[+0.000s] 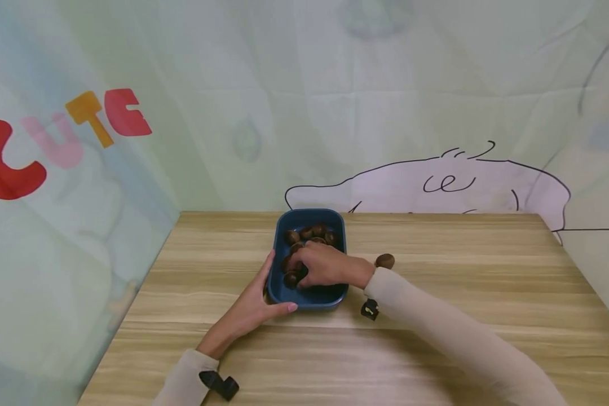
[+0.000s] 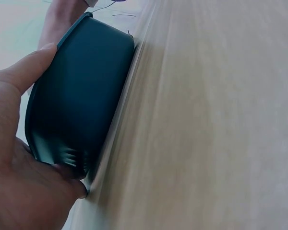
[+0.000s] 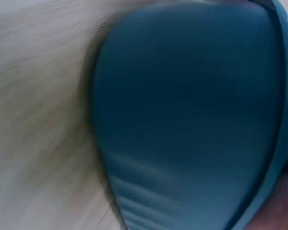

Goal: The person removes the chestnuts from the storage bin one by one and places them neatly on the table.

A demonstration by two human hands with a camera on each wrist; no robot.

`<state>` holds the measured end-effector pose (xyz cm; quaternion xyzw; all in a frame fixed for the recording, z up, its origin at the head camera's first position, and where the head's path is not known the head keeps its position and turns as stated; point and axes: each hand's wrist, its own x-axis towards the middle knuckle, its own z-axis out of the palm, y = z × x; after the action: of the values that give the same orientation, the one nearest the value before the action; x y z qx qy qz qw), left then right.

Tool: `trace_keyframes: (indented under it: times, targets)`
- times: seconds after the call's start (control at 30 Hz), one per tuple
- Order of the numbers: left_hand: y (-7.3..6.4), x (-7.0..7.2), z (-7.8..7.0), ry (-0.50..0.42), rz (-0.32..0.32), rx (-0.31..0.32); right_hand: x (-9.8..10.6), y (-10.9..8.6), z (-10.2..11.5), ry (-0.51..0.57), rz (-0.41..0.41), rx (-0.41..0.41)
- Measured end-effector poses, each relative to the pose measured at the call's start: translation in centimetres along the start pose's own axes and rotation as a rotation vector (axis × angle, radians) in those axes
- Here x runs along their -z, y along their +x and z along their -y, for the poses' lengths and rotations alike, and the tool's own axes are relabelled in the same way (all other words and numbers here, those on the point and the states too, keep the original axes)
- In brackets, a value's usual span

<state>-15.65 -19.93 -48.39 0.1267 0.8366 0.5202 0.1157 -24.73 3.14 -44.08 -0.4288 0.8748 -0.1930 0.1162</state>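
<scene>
A blue rectangular container point(image 1: 310, 214) stands on the table, holding several brown chestnuts point(image 1: 292, 236). My left hand point(image 1: 251, 304) grips its near left corner, thumb along the front rim and fingers against the left side. In the left wrist view the thumb point(image 2: 31, 67) lies at the rim of the container point(image 2: 81, 86). My right hand point(image 1: 327, 265) reaches over the right rim into the container, its fingers bent down among the chestnuts. Its fingertips are partly hidden, so whether it pinches a chestnut is unclear. The right wrist view shows mainly the container's outer wall point(image 3: 192, 96).
A lone chestnut point(image 1: 384, 261) lies on the wooden table point(image 1: 223, 237) right of the container, just beyond my right wrist. A printed cloth backdrop point(image 1: 264, 152) rises behind the table's far edge and along its left side. Each wrist carries a small black device point(image 1: 370, 309).
</scene>
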Motion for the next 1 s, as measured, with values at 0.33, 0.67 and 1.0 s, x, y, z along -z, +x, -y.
trace_keyframes:
  times: [0.33,0.67,1.0]
  targets:
    - [-0.2,0.2,0.0,-0.015,0.002,-0.005,-1.5,0.6,1.4,-0.060,-0.033,-0.006]
    - [0.1,-0.1,0.0,-0.014,0.000,0.002,-0.9,-0.9,1.5,-0.049,-0.102,-0.026]
    - [-0.1,0.0,0.1,-0.010,-0.004,-0.006,1.0,-4.4,1.4,0.030,-0.190,-0.028]
